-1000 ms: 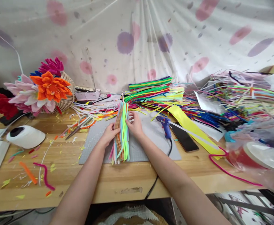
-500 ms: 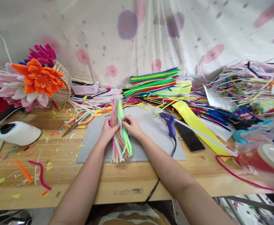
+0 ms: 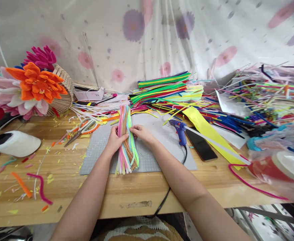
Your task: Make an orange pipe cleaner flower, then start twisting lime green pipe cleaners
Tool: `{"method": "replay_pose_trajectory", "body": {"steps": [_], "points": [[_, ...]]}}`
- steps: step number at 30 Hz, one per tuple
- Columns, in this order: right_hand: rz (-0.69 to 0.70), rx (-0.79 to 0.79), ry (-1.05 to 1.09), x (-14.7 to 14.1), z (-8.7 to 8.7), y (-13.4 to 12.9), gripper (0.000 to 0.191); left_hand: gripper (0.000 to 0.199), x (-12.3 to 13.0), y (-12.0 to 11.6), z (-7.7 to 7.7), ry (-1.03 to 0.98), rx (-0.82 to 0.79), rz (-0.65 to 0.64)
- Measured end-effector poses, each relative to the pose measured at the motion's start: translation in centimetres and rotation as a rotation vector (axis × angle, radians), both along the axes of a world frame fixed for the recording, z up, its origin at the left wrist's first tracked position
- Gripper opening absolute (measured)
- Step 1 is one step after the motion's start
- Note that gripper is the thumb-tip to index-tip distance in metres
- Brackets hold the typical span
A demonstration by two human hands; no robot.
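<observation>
A bundle of pastel and brown pipe cleaners (image 3: 128,150) stands lengthwise over the grey cutting mat (image 3: 96,154). From its left side my left hand (image 3: 116,139) grips it, thumb laid across the front. My right hand (image 3: 141,132) is at the bundle's right edge, fingers pinched together at the light green and blue strands. Whether those fingertips hold single stems or the whole bundle is hard to make out. To the right on the mat lies a blue glue gun (image 3: 179,130) with a white glue stick in it.
Scissors (image 3: 80,130) and scraps lie left of the mat, by a white thread cone (image 3: 17,143). Pipe cleaner piles (image 3: 162,88) fill the back. A phone (image 3: 202,145), yellow ribbon (image 3: 209,134) and red tub (image 3: 265,167) are on the right. Felt-like flowers (image 3: 40,83) stand back left.
The whole view has shifted slightly to the left. Both hands stay on the bundle, and the right fingers have moved only a little along its right edge.
</observation>
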State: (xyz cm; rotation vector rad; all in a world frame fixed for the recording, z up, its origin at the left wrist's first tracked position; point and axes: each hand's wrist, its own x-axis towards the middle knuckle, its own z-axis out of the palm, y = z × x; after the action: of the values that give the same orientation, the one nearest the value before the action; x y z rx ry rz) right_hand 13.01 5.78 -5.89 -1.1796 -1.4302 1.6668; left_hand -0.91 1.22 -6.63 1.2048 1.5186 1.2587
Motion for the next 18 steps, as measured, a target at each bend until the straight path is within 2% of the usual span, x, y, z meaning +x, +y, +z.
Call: {"method": "replay_pose_trajectory", "body": {"steps": [6,9,13,16,18], "points": [[-0.016,0.014,-0.071,-0.4,-0.1,-0.2,0.003,0.053,0.0,-0.1,-0.1,-0.027,0.003,-0.004],[-0.045,-0.015,-0.087,-0.7,0.5,0.0,0.007,0.051,-0.1,0.4,0.3,-0.040,-0.012,0.006],[-0.059,-0.097,-0.003,-0.7,3.1,1.0,0.014,0.044,-0.4,2.1,2.7,0.060,-0.040,0.055],[-0.032,-0.089,0.098,-0.5,5.6,1.8,0.014,0.045,-0.5,3.4,4.8,0.163,-0.028,0.068],[-0.033,-0.066,0.108,-0.3,6.8,2.1,0.012,0.047,-0.4,3.9,5.5,0.222,-0.011,0.088]]}}
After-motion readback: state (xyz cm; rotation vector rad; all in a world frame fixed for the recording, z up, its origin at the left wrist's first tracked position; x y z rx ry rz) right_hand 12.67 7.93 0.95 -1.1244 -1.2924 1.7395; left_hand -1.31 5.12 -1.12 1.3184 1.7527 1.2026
